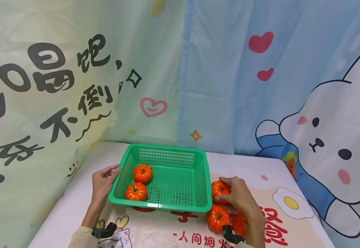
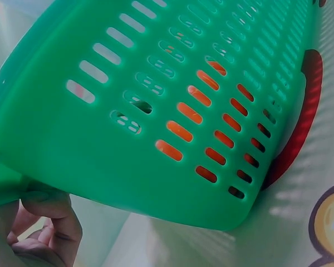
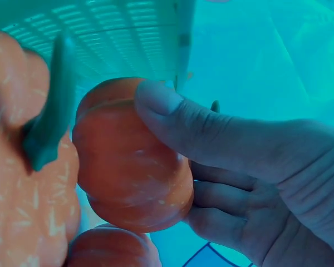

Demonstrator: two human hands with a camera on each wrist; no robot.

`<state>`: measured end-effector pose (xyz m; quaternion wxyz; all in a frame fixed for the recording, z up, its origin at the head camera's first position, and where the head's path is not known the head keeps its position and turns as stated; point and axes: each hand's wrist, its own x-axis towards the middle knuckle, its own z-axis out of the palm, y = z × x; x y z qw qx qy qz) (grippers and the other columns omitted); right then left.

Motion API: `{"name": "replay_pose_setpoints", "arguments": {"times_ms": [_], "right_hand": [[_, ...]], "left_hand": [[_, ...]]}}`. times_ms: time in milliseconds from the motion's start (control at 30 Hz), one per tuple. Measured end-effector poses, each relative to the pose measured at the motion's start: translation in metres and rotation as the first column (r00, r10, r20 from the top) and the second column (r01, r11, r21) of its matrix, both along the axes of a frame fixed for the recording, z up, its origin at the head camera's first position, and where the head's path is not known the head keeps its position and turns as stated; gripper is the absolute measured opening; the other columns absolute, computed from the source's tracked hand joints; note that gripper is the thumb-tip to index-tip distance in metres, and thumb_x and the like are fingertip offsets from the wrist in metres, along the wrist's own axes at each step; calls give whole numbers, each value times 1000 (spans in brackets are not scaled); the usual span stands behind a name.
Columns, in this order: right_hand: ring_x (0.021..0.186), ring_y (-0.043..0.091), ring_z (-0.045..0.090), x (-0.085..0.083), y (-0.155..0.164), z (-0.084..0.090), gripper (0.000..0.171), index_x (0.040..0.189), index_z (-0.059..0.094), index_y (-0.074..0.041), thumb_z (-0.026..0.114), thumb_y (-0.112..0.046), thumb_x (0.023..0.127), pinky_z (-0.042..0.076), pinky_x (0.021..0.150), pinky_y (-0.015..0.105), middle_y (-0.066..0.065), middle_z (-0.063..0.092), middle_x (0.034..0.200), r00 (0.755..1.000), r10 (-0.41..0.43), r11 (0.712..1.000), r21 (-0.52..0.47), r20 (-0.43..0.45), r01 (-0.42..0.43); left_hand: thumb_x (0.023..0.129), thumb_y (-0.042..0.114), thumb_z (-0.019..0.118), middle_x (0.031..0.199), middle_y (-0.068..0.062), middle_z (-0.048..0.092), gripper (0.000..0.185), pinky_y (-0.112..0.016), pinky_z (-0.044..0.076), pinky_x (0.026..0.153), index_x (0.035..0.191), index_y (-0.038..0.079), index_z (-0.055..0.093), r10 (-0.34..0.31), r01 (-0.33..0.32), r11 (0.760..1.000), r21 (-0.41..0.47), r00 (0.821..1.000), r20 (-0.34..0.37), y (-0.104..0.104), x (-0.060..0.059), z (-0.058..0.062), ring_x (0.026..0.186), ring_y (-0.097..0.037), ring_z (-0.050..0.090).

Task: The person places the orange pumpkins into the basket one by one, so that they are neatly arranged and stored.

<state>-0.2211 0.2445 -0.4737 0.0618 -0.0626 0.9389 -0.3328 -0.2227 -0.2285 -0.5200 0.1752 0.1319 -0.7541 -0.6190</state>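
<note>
A green plastic basket (image 1: 180, 172) stands on the table with two small orange pumpkins inside at its left, one (image 1: 142, 173) behind the other (image 1: 136, 192). My left hand (image 1: 108, 177) grips the basket's left rim; the left wrist view shows its curled fingers (image 2: 55, 228) under the basket wall (image 2: 128, 128). Just right of the basket, my right hand (image 1: 228, 193) holds a third pumpkin (image 1: 218, 187) on the table. In the right wrist view the thumb (image 3: 183, 122) and fingers pinch that pumpkin (image 3: 128, 167).
Two more pumpkins (image 1: 218, 217) (image 1: 239, 223) lie in front of my right hand on the printed tablecloth (image 1: 251, 165). Cartoon-print curtains (image 1: 229, 75) close off the table at the back and left. A fried-egg print (image 1: 291, 203) marks the cloth at the right.
</note>
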Motion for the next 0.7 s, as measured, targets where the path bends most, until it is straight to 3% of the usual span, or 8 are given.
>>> {"name": "replay_pose_setpoints", "arguments": {"times_ms": [400, 700], "right_hand": [[126, 37, 64, 3, 2, 12, 71, 149, 65, -2, 94, -17, 86, 55, 111, 61, 19, 73, 136, 1000, 10, 1000, 20, -12, -10], [123, 32, 67, 9, 5, 20, 72, 149, 66, -2, 95, -17, 85, 55, 111, 61, 14, 75, 133, 1000, 12, 1000, 23, -21, -11]], "left_hand": [[103, 19, 77, 99, -8, 80, 33, -18, 58, 65, 129, -2, 78, 1, -1, 1000, 3, 1000, 10, -1, -2, 0, 76, -1, 67], [104, 20, 76, 100, -10, 80, 33, -18, 58, 66, 129, -2, 78, 0, 0, 1000, -12, 1000, 7, 0, 0, 0, 78, -1, 67]]}}
